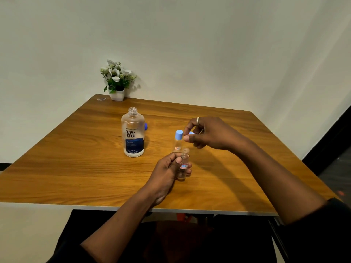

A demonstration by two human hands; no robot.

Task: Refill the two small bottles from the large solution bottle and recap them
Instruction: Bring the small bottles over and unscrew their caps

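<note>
The large solution bottle (133, 133) stands uncapped left of centre on the wooden table (76, 168), its dark blue cap (146, 126) lying just behind it. My left hand (167, 173) grips a small clear bottle (184, 164) with an open neck, held upright above the table. Behind it stands the second small bottle (178, 141), wearing a light blue cap. My right hand (210, 133) hovers just right of that capped bottle and pinches a light blue cap (190, 133) between thumb and fingers.
A small white pot of artificial flowers (116, 82) stands at the far left corner against the wall. A small clear scrap (101, 99) lies beside it. The table's near edge runs just above my lap.
</note>
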